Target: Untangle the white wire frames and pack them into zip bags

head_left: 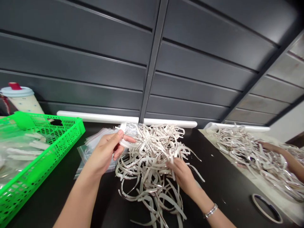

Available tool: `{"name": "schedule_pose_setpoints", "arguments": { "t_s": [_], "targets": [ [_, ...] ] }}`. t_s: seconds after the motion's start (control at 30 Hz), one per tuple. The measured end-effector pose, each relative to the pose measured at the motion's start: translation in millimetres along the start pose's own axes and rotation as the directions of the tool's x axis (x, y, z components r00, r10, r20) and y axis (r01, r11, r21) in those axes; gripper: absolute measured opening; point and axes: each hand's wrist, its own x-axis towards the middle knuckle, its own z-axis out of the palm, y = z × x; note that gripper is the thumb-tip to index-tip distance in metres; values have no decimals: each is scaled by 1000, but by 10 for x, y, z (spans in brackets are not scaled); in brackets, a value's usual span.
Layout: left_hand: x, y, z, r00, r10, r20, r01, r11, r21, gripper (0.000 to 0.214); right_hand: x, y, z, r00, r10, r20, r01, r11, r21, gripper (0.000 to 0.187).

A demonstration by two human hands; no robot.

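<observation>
Left hand pinching pale strip; right hand in tangled pile, grip hidden; picking apparently underway, next pull calls for untangling

Strip pile lies on the table, bags to its left, basket farther left, second pile right.

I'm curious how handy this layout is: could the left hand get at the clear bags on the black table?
Probably yes: the left hand is close by, and the outer edges of the clear bags look uncovered. It might need to free its fingers from the white strip first.
</observation>
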Motion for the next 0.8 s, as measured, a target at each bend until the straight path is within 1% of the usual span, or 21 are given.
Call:
{"name": "schedule_pose_setpoints", "arguments": {
  "t_s": [0.03, 0.07, 0.13, 0.17, 0.2, 0.23, 0.27, 0.33, 0.4, 0.43, 0.47, 0.53, 0.6, 0.63, 0.67, 0.73, 0.77, 0.8],
  "targets": [
    [-2, -2, -2, 1000, 0, 3, 0, 1000, 0, 49, 0, 69, -42, 998, 50, 35, -50, 999, -10, 45],
    [-5, -5, -2, 1000, 0, 4, 0, 1000, -1, 49, 1, 134, -91, 991, 97, 96, -95, 995, -23, 46],
    [-8, -13, -2, 1000, -1, 7, 1, 1000, -6, 48, 15, 233, -205, 952, 161, 260, -152, 987, -55, 52],
    [-8, -18, -1, 1000, -1, 8, 1, 1000, -8, 47, 34, 257, -268, 928, 178, 326, -164, 984, -70, 55],
    [-7, -21, 0, 1000, -1, 9, 1, 1000, -9, 47, 67, 258, -332, 910, 190, 367, -171, 982, -86, 56],
    [-6, -24, 0, 1000, -1, 11, 1, 1000, -11, 46, 115, 231, -393, 905, 202, 375, -176, 979, -103, 54],
    [-4, -24, -1, 1000, -1, 14, 1, 1000, -13, 46, 178, 176, -446, 915, 211, 345, -181, 977, -115, 49],
    [0, -21, -2, 1000, 1, 18, -1, 1000, -19, 46, 340, -23, -520, 949, 222, 225, -200, 973, -117, 39],
    [1, -13, -4, 1000, 7, 19, -6, 1000, -22, 46, 525, -308, -535, 972, 159, 171, -160, 987, -7, 32],
    [1, -8, -5, 1000, 10, 17, -9, 1000, -22, 46, 618, -465, -519, 975, 122, 185, -136, 989, 64, 30],
    [0, -4, -5, 1000, 10, 14, -10, 1000, -20, 47, 707, -617, -488, 975, 92, 202, -115, 987, 108, 30],
    [-6, 3, -7, 1000, 7, 7, -7, 1000, -19, 47, 874, -868, -379, 968, 28, 251, -64, 989, 134, 34],
    [-14, 9, -9, 1000, 2, 2, -2, 1000, -29, 45, 1023, -1000, -205, 950, -36, 310, -1, 993, 118, 44],
    [-19, 11, -10, 1000, 1, 0, -1, 999, -37, 45, 1089, -1013, -96, 940, -50, 338, 20, 996, 91, 47],
    [-24, 14, -11, 1000, 2, -1, -2, 999, -44, 44, 1147, -995, 24, 926, -26, 377, 13, 999, 37, 48],
    [-32, 18, -12, 1000, 3, 2, -3, 999, -54, 43, 1232, -892, 264, 893, 76, 443, -21, 992, -126, 45],
    [-35, 19, -12, 1000, 4, 4, -4, 998, -55, 43, 1257, -827, 365, 882, 109, 458, -43, 988, -151, 47],
    [-38, 18, -13, 1000, 4, 3, -4, 999, -54, 44, 1271, -763, 439, 873, 113, 475, -46, 988, -150, 51]
  ]
}}
